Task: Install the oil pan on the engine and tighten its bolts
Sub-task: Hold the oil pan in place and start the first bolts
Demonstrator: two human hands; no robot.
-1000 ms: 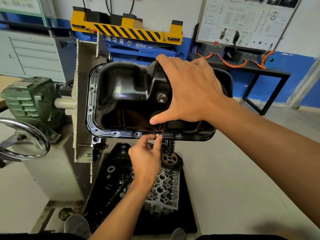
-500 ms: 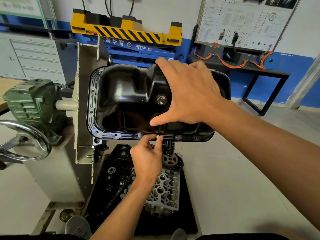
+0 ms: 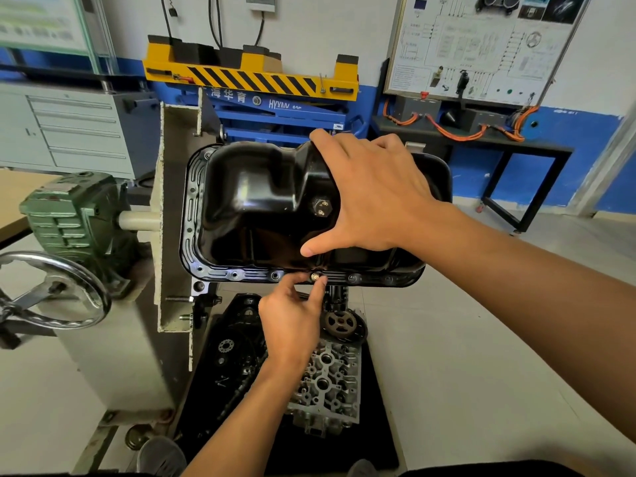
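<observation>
The black oil pan [image 3: 254, 208] sits on the engine, which hangs from a stand at mid frame. My right hand [image 3: 375, 197] lies spread over the pan's right half, thumb pointing left near the lower flange, and holds the pan in place. Just below the flange, my left hand [image 3: 292, 321] pinches a small bolt [image 3: 314, 277] between thumb and forefinger at a hole in the middle of the near flange. Other flange holes show to the left and right of it. The engine block under the pan is mostly hidden.
A green gearbox [image 3: 72, 215] with a chrome handwheel [image 3: 51, 290] stands at the left of the stand. On the floor below lie a cylinder head [image 3: 330, 380], a sprocket [image 3: 340, 323] and dark parts on a black mat. A yellow-blue lift [image 3: 254, 84] stands behind.
The view has shifted slightly. My left fingers have turned a little on the bolt at the flange. My right hand stays on the pan.
</observation>
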